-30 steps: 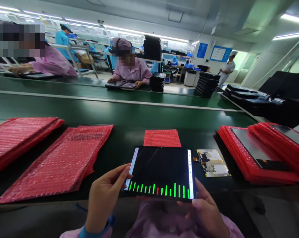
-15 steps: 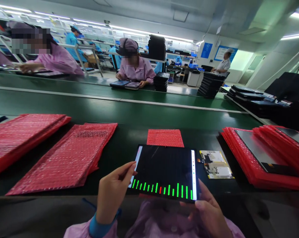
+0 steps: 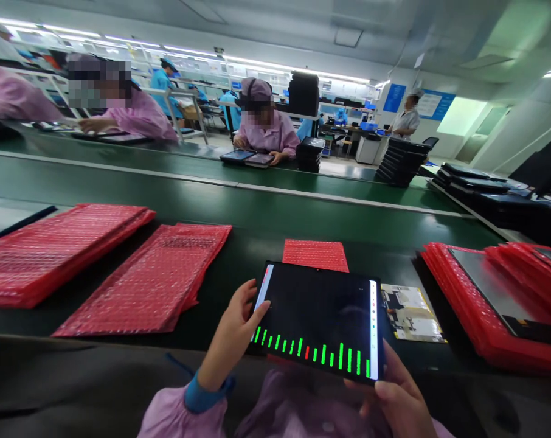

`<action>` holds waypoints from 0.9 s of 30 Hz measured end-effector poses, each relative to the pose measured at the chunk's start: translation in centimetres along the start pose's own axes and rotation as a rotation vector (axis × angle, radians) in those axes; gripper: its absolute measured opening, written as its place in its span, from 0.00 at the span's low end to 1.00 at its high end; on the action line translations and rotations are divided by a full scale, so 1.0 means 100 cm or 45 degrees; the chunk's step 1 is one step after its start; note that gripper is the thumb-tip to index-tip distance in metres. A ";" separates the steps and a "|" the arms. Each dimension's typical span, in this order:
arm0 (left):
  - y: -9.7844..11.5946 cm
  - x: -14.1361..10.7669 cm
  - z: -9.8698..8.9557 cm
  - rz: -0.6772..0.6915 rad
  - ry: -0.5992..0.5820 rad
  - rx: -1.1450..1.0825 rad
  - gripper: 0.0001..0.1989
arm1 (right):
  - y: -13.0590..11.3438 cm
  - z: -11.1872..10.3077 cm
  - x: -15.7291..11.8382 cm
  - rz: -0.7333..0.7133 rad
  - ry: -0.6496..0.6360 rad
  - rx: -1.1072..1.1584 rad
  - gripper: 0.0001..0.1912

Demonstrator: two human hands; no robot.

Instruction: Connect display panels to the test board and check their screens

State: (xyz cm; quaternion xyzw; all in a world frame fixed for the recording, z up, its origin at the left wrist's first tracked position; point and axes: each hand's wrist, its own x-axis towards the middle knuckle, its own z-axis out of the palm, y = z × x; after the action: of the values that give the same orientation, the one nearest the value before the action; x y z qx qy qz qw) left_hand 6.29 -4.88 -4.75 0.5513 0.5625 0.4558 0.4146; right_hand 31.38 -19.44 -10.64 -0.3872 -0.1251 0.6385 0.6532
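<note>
A black tablet (image 3: 318, 310) is held up over the bench edge, its dark screen showing a row of green bars and one red bar. My left hand (image 3: 234, 331) grips its left edge, thumb on the screen's border and fingers behind. At the lower right corner, my right hand (image 3: 396, 392) is closed round the tablet, fingers underneath. Behind the tablet lies a red bubble-wrap sheet (image 3: 315, 254), partly covered by it. A bare component board (image 3: 413, 313) with yellow edges rests just right of the tablet.
Red bubble-wrap packets (image 3: 143, 280) and a thicker stack (image 3: 65, 252) lie at left. More red packets (image 3: 467, 304) with a panel (image 3: 494, 286) are at right. Across the green bench (image 3: 239, 210), a person (image 3: 266, 125) handles tablets beside black stacks (image 3: 401, 163).
The view has shifted, so the scene sits further right. My left hand's fingers have spread from a pinch at the tablet's edge, with the thumb now on the screen border.
</note>
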 end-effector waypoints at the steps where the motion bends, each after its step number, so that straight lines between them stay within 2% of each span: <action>1: 0.000 0.001 0.001 -0.102 -0.121 -0.160 0.30 | -0.002 0.001 0.000 0.001 0.007 -0.014 0.31; 3: -0.002 0.002 0.002 -0.248 -0.285 -0.405 0.27 | -0.006 0.002 0.002 0.031 -0.029 -0.065 0.29; 5: -0.006 0.002 0.004 -0.318 -0.255 -0.539 0.25 | -0.009 0.000 0.007 0.030 -0.056 -0.200 0.28; 6: -0.009 0.002 0.005 -0.321 -0.202 -0.575 0.24 | -0.011 -0.001 0.010 -0.044 -0.045 -0.314 0.28; 8: -0.016 0.002 0.008 -0.289 -0.108 -0.596 0.23 | -0.014 -0.001 0.017 -0.389 0.050 -0.625 0.33; 10: -0.021 0.002 0.011 -0.256 -0.065 -0.583 0.21 | -0.016 0.007 0.026 -0.869 0.146 -0.978 0.35; 11: -0.023 0.001 0.013 -0.249 -0.061 -0.576 0.20 | -0.015 0.014 0.032 -1.042 0.091 -1.155 0.33; 13: -0.026 0.001 0.015 -0.240 -0.068 -0.568 0.20 | -0.009 0.033 0.046 -1.188 -0.163 -1.469 0.27; 14: -0.026 0.000 0.016 -0.232 -0.075 -0.569 0.20 | -0.004 0.044 0.054 -1.182 -0.320 -1.600 0.25; 18: -0.029 -0.001 0.018 -0.201 -0.123 -0.607 0.20 | 0.021 0.080 0.073 -1.197 -0.519 -1.947 0.28; 21: -0.031 -0.002 0.016 -0.192 -0.119 -0.632 0.20 | 0.031 0.080 0.066 -1.189 -0.910 -2.022 0.30; 22: -0.032 -0.002 0.016 -0.191 -0.111 -0.627 0.21 | 0.030 0.074 0.061 -1.182 -0.976 -2.007 0.30; 24: -0.032 -0.001 0.015 -0.192 -0.108 -0.599 0.22 | 0.019 0.055 0.053 -1.198 -0.914 -1.943 0.28; 25: -0.032 -0.001 0.015 -0.193 -0.109 -0.588 0.22 | 0.010 0.042 0.052 -1.228 -0.797 -1.896 0.27; 27: -0.031 0.000 0.014 -0.194 -0.103 -0.573 0.24 | -0.017 0.013 0.056 -1.307 -0.426 -1.809 0.23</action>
State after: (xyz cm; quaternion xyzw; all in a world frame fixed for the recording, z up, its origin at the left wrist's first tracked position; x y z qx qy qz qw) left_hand 6.87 -4.72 -8.11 0.4188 0.4695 0.5146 0.5826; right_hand 32.65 -13.60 -10.49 -0.4987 -0.7430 0.0874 0.4377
